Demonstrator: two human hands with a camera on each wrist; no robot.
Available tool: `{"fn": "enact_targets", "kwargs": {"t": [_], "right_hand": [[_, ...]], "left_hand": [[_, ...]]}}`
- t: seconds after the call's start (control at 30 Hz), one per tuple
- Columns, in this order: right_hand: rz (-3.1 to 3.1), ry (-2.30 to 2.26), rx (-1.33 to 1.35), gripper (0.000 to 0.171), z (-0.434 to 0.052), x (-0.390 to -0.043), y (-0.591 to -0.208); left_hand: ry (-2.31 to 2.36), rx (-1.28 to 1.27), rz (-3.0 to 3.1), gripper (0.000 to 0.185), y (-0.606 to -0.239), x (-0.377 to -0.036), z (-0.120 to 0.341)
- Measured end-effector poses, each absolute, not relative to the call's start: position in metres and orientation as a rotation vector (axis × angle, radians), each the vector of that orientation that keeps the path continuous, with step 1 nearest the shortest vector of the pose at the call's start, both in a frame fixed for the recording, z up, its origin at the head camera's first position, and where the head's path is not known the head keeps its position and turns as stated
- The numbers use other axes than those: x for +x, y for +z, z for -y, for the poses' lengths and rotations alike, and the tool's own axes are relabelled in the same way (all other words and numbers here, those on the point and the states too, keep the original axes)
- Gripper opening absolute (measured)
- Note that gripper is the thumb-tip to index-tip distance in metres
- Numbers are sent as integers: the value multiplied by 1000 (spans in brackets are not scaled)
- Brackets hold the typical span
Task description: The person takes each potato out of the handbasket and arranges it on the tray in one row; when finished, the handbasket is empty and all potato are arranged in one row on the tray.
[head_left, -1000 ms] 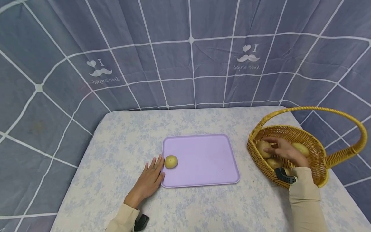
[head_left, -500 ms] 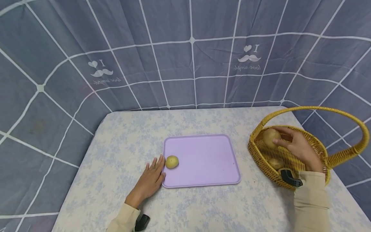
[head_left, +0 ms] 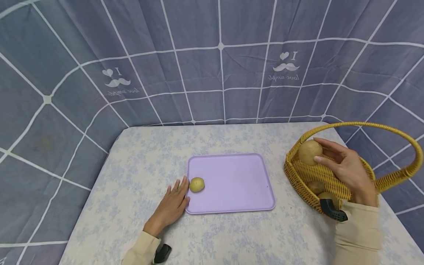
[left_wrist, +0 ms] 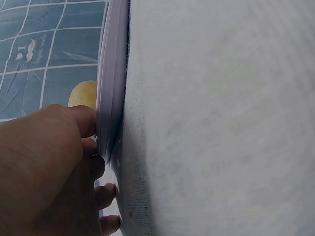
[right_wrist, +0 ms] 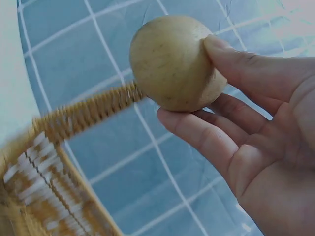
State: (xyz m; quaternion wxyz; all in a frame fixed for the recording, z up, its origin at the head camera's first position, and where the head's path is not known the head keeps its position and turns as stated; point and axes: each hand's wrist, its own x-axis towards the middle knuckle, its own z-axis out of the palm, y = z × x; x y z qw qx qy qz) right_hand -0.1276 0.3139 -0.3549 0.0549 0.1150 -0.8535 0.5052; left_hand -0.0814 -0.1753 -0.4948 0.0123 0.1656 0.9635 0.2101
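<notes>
In the head view my right hand (head_left: 352,173) pinches a round tan potato (head_left: 310,152) between thumb and fingers, raised above the wicker basket (head_left: 291,176). The right wrist view shows the same potato (right_wrist: 172,64) with the thumb on one side and fingertips beneath. My left hand (head_left: 169,206) lies with straight fingers at the left edge of a lilac tray (head_left: 235,184). Near those fingertips a smaller yellowish potato (head_left: 197,184) sits on the tray. From the left wrist, the thumb touches the tray rim (left_wrist: 109,73).
More potatoes (head_left: 316,187) lie inside the basket, partly hidden by my right wrist. Its tall arched handle (head_left: 374,125) rises over the basket. A floral cloth covers the table (head_left: 149,154). A grey-blue curtain (head_left: 198,66) with white lines hangs behind.
My right hand has gripped a potato in the basket and lifted it up above the rim. The left hand, the tray and the potato on it have stayed in place.
</notes>
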Motion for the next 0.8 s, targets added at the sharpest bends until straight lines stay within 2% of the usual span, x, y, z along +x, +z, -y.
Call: {"fn": "enact_targets", "kwargs": {"t": [0.23,0.57,0.8], "right_hand": [[2407,1779,581,51,-280,-140,-361],[2255,2069,702,51,-225,-164,-384],[2326,2115,738,52,-188,-176,-400]], "left_hand": [[658,510,-3001,57,-495,-81,175],[662,513,-3007,57,-496,-82,176],[661,506,-3002,57,-495,-82,176]]}}
